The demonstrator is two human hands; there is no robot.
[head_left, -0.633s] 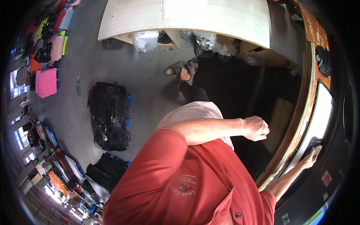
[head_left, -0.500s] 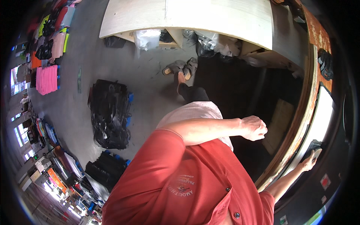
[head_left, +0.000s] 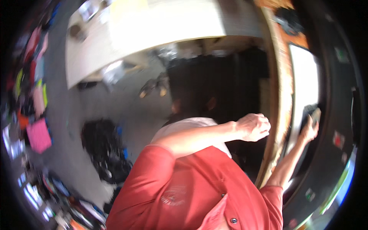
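My left hand (head_left: 253,127) hangs in front of my waist. Its fingers are curled into a loose fist, and nothing sticks out of it. Out to the right, my right hand (head_left: 309,130) grips a small tan block-like object (head_left: 316,116) whose kind is not clear. Dark material (head_left: 309,110) lies beside the block, at the end of a bright white panel (head_left: 305,74). That panel runs along the inner side of a worn wooden edge (head_left: 275,126). My feet look bare on a dark floor area, though blur hides much of them.
A pale table (head_left: 92,53) stands ahead, with bags beneath it. A pair of sandals (head_left: 154,85) lies on the grey floor. Dark bundles (head_left: 103,147) are to my left, with a pink stack (head_left: 39,136) farther off. A black machine-like surface (head_left: 337,103) borders the right side.
My view has swung, so the table and bundles sit elsewhere in the picture. One foot was by the sandals; now both are on the dark area. My hands keep much the same pose.
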